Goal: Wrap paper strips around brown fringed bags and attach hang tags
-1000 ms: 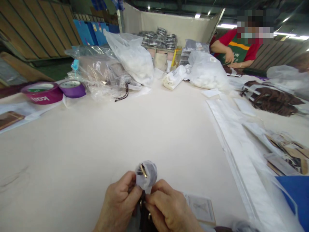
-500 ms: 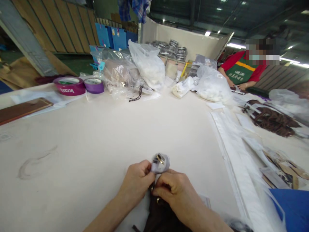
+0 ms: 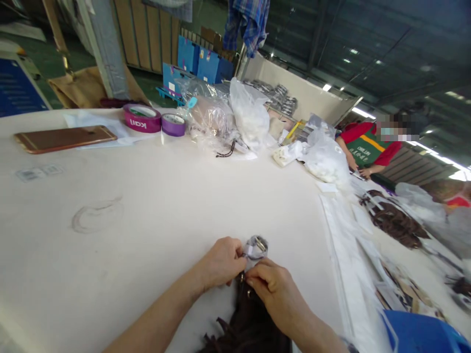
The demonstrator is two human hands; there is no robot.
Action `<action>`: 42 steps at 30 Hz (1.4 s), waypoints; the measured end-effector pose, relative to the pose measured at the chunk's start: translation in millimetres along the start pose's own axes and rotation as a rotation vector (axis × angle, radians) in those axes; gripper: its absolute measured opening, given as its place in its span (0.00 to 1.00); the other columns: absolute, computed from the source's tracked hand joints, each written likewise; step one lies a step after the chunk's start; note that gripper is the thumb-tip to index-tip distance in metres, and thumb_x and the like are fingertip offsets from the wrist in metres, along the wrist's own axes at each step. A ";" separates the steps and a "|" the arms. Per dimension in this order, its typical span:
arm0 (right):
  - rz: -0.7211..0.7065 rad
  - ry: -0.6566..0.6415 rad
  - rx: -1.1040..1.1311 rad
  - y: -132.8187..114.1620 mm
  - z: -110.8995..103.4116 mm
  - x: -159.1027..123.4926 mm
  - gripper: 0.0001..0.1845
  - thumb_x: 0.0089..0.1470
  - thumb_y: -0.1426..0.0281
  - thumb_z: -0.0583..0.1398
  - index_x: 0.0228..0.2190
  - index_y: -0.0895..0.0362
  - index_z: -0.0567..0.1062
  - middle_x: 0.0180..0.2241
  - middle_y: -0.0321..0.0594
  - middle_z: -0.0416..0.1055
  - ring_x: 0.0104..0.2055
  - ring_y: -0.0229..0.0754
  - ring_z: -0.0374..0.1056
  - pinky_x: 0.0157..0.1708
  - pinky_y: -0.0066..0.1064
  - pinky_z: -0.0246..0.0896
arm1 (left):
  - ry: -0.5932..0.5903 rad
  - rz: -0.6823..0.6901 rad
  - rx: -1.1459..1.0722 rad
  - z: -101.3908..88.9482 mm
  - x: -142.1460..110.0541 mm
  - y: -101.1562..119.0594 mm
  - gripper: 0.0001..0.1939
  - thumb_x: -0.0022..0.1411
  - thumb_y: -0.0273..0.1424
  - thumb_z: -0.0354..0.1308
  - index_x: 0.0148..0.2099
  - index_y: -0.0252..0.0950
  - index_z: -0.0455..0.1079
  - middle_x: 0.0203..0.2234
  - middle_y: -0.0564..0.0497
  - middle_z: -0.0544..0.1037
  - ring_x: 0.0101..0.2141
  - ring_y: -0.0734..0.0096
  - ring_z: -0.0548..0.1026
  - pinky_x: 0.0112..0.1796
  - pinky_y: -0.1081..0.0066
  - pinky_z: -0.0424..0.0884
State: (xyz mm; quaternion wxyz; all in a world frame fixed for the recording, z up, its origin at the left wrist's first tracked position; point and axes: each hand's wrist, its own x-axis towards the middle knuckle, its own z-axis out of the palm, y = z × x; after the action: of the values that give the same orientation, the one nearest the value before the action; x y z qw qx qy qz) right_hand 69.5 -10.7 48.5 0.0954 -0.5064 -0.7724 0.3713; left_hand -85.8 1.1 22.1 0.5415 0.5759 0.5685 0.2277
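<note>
A dark brown fringed piece, perhaps a bag [image 3: 253, 318], lies at the near edge of the table, with small metal fittings at its upper end. Just beyond that end is a metal ring wrapped in clear or pale film [image 3: 256, 247]. My left hand [image 3: 222, 262] is closed, its thumb and fingertips pinching beside the film and the top of the brown piece. Closed too, my right hand [image 3: 275, 289] pinches the brown piece close to a metal fitting. The fingertips of both hands nearly meet and hide what exactly lies between them.
A phone in a brown case [image 3: 66, 138], a magenta tape roll [image 3: 142, 118] and a purple tape roll [image 3: 172, 125] lie at far left. Plastic bags [image 3: 250, 115] stand along the back. A co-worker [image 3: 368, 147] works at back right. Brown fringed pieces [image 3: 395, 220] and a blue bin [image 3: 423, 331] are at right.
The view has swung left and tilted, showing more of the table's left side. Both hands keep their pinch on the brown piece, and more of its fringe shows below.
</note>
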 end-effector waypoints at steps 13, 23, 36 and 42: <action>-0.015 0.136 -0.034 0.8 11.8 -0.7 0.11 0.50 0.81 0.56 0.22 0.58 0.76 0.27 0.39 0.68 0.31 0.37 0.65 0.30 0.26 0.57 | 0.016 0.167 0.512 1.9 -18.4 -5.4 0.07 0.47 0.23 0.50 0.28 0.36 0.68 0.30 0.46 0.74 0.33 0.60 0.73 0.30 0.69 0.63; -0.094 0.209 -0.162 0.1 15.3 -4.6 0.10 0.49 0.81 0.55 0.28 0.58 0.74 0.30 0.40 0.68 0.32 0.39 0.65 0.32 0.28 0.60 | -0.001 0.191 0.639 -1.3 -19.0 -0.6 0.11 0.54 0.23 0.47 0.34 0.34 0.71 0.32 0.44 0.77 0.34 0.60 0.75 0.32 0.69 0.66; -0.209 0.201 -0.473 -11.2 23.7 -19.4 0.19 0.46 0.84 0.52 0.37 0.55 0.72 0.37 0.41 0.68 0.41 0.44 0.61 0.42 0.37 0.56 | 0.085 0.181 0.717 -0.3 -21.9 -6.5 0.13 0.56 0.24 0.44 0.32 0.35 0.71 0.29 0.45 0.76 0.32 0.63 0.74 0.33 0.68 0.66; -0.203 0.211 -0.475 -17.5 25.6 -23.3 0.16 0.48 0.81 0.52 0.37 0.55 0.71 0.37 0.41 0.67 0.41 0.44 0.60 0.44 0.38 0.53 | 0.115 0.193 0.733 5.7 -27.7 -10.7 0.14 0.57 0.22 0.42 0.36 0.34 0.69 0.32 0.44 0.74 0.35 0.61 0.73 0.34 0.66 0.66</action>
State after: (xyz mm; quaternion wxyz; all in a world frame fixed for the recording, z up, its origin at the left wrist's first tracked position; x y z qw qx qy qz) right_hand 54.6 -46.5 47.6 0.0907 -0.4705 -0.8704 0.1135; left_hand -92.1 -28.5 20.7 0.2428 0.7685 0.5849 0.0913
